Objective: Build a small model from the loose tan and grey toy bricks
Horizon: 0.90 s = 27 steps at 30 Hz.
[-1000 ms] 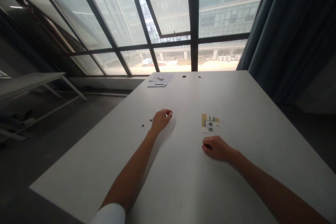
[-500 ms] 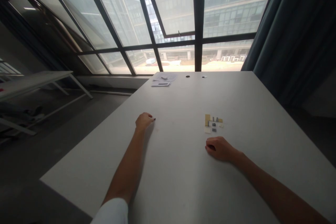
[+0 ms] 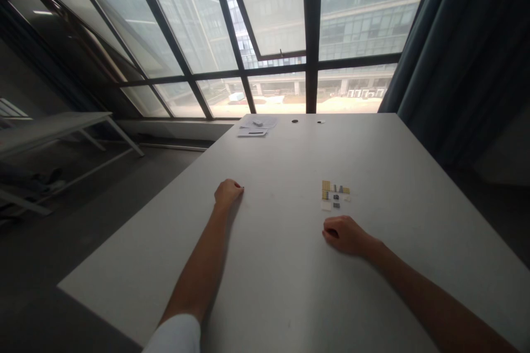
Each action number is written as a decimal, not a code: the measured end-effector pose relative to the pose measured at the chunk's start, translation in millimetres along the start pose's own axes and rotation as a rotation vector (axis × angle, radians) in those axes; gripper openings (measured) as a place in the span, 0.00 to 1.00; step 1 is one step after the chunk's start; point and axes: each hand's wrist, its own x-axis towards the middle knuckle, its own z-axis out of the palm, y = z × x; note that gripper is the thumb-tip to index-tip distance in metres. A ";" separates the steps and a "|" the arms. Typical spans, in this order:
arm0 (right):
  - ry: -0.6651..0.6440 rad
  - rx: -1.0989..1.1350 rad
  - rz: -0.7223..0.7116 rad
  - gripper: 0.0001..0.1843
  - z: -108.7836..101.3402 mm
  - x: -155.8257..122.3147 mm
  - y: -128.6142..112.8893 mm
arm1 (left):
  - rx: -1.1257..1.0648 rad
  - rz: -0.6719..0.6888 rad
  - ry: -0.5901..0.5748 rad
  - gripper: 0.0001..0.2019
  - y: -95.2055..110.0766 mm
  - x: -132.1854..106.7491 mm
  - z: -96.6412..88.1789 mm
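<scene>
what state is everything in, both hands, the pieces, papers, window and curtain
left hand: bent in at a tiny dark speck; grip too small to tell
right hand: loosely curled shut, nothing visibly held
yellow pieces: lying grouped
papers: lying flat, overlapping
centre window panel: tilted open
right curtain: drawn aside

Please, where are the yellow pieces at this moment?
In the head view, the yellow pieces lie right of centre on the table, just beyond the right hand.
</scene>
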 end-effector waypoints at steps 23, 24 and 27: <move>0.041 0.034 -0.039 0.15 -3.4 0.8 -2.7 | -0.110 0.523 0.101 0.10 96.0 -73.5 -12.4; 0.068 0.034 -0.047 0.15 -3.4 0.8 -1.7 | -0.135 0.592 0.099 0.09 104.2 -84.2 -9.1; 0.201 0.023 -0.045 0.14 -2.7 1.5 3.1 | -0.185 0.811 0.083 0.05 124.5 -116.0 5.9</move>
